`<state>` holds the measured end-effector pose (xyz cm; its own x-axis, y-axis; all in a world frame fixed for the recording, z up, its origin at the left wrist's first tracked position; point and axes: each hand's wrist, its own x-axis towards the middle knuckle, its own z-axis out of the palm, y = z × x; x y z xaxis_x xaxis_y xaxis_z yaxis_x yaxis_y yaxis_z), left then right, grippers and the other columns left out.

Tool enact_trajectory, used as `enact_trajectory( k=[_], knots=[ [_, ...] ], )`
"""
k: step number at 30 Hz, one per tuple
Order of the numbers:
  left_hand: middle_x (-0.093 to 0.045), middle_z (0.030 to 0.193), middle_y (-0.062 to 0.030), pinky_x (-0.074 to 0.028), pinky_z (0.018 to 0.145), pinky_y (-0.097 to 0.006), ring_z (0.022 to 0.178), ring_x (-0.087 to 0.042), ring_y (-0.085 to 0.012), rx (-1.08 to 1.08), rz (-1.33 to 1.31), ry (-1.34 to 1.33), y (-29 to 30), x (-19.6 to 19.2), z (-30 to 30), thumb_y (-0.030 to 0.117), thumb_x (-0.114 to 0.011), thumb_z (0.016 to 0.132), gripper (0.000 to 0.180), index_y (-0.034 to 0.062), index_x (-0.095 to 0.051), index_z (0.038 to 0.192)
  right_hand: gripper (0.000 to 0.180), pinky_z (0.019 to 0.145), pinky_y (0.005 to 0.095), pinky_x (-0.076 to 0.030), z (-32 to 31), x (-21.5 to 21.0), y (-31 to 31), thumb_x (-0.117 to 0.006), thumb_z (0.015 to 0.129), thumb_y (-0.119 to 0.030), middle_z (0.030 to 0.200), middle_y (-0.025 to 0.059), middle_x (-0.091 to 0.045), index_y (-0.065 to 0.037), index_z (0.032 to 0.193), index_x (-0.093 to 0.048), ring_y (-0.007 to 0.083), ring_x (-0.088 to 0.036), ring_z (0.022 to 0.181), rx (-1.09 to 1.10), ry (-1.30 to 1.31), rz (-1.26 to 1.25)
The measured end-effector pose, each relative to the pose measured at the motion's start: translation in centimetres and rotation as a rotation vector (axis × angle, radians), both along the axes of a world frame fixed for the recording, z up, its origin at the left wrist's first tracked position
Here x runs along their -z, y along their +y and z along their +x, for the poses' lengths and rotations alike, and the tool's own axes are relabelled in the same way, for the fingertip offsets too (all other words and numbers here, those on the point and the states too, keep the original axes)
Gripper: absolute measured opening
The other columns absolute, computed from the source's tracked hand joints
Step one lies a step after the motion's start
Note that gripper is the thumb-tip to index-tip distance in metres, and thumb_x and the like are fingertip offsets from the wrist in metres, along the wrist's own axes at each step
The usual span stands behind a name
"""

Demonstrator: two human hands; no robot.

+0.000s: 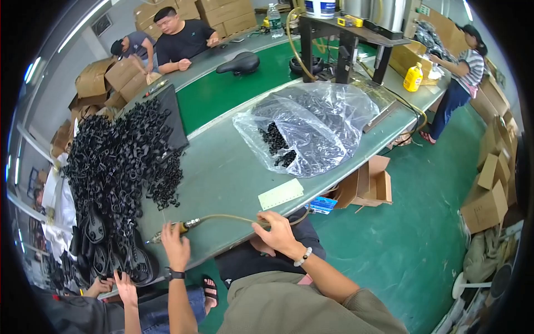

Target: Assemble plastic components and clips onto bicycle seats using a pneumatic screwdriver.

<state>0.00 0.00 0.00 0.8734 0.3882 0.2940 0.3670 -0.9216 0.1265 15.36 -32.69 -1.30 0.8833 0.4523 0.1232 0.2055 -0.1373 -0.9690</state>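
A yellow-and-metal air screwdriver [184, 226] lies at the near edge of the green table [217, 183]. The fingers of my left hand [176, 251] are over its body, closed on it as far as I can tell. From its back end a thin yellowish air hose [228, 217] runs right and passes under my right hand [281, 235], whose fingers bend around it. A pale green card [281, 193] lies just beyond that hand. Left of the tool are black bicycle saddles [139, 259] and a large heap of small black parts [119, 150].
A clear plastic bag [322, 131] of small black parts lies on the table. A co-worker's hand [127, 286] is close on my left, by the saddles. Beyond, a saddle [239, 64] rests on a green belt [208, 97]. An open carton [367, 186] stands below the table's right edge.
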Motion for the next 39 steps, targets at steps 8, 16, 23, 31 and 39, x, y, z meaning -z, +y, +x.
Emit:
enact_trajectory(
  k=[8,16,23,31,39],
  knots=[
    [-0.05,0.138,-0.0199,-0.026,0.113,-0.056,0.135,-0.038,-0.0414,0.334,-0.036,-0.089,-12.3,0.2,8.0,0.03,-0.067,0.086,0.05,0.0029,-0.056,0.127,0.033,0.086,0.0454,-0.051,2.6,2.2,-4.9,-0.076,0.077,-0.016,0.102,0.0209,-0.066,0.003,0.102,-0.065,0.0388,-0.062,0.097,0.296,-0.515,-0.163],
    [-0.056,0.131,-0.0158,-0.029,0.112,-0.056,0.129,-0.047,-0.0346,0.542,-0.156,-0.003,-11.8,2.2,10.3,0.023,-0.067,0.082,0.046,0.0038,-0.059,0.123,0.029,0.081,0.0443,-0.052,8.7,2.5,-4.7,-0.075,0.079,-0.014,0.096,0.0196,-0.067,0.002,0.101,-0.065,0.0381,-0.064,0.088,0.326,-0.423,-0.222],
    [-0.055,0.131,-0.0167,-0.034,0.106,-0.056,0.124,-0.048,-0.0385,0.58,-0.284,0.15,-10.6,2.1,11.5,0.026,-0.065,0.078,0.046,0.0043,-0.062,0.119,0.025,0.064,0.0376,-0.051,10.8,3.6,-3.2,-0.079,0.072,-0.013,0.089,0.012,-0.068,-0.005,0.091,-0.067,0.0291,-0.064,0.074,0.304,-0.487,-0.329],
    [-0.056,0.135,-0.0139,-0.042,0.096,-0.052,0.122,-0.052,-0.0348,0.573,-0.324,0.234,-9.9,3.2,11.4,0.044,-0.069,0.083,0.053,0.0149,-0.062,0.127,0.028,0.062,0.0344,-0.05,12.1,2.1,-4.1,-0.081,0.07,-0.009,0.092,0.0106,-0.069,-0.005,0.094,-0.068,0.0278,-0.063,0.073,0.178,-0.285,-0.435],
    [-0.053,0.133,-0.0122,-0.04,0.095,-0.055,0.123,-0.049,-0.0368,0.53,-0.437,0.309,-9.7,3.2,10.8,0.035,-0.068,0.08,0.047,0.0096,-0.062,0.119,0.077,0.101,0.0495,-0.039,29.7,-10.2,-12.1,-0.08,0.07,-0.018,0.127,0.0245,-0.051,0.004,0.135,-0.044,0.0423,-0.049,0.118,0.44,-0.51,-0.92]
  ],
)
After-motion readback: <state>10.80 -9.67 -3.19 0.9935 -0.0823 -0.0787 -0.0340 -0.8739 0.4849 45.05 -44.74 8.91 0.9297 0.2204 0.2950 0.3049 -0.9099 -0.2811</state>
